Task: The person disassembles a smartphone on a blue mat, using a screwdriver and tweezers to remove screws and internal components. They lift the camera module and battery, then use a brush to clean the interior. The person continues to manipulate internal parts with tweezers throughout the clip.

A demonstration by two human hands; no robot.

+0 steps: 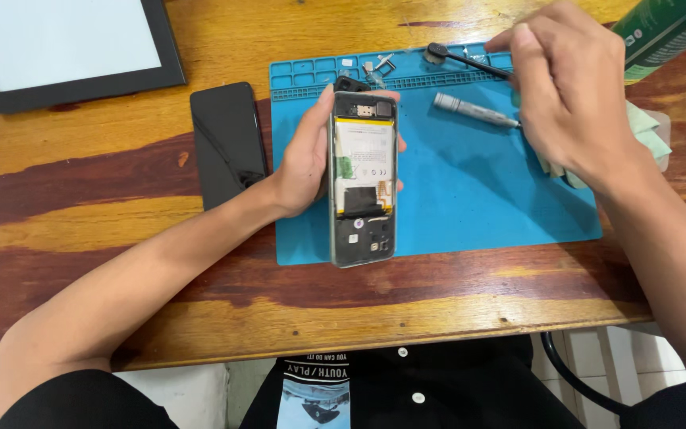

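My left hand (305,159) grips an opened smartphone (364,179) by its left edge, back cover off, with the white battery and circuit boards showing. It is held over the blue repair mat (470,191). My right hand (569,87) hovers over the mat's upper right, fingers pinched on the handle end of a thin black brush tool (458,57). A silver screwdriver (474,111) lies on the mat just left of that hand.
A black back cover or phone (228,143) lies on the wooden table (81,214) left of the mat. Small screws and metal parts (375,67) sit in the mat's top trays. A dark-framed panel (65,48) is at top left, a green can (664,32) and pale cloths (645,135) at right.
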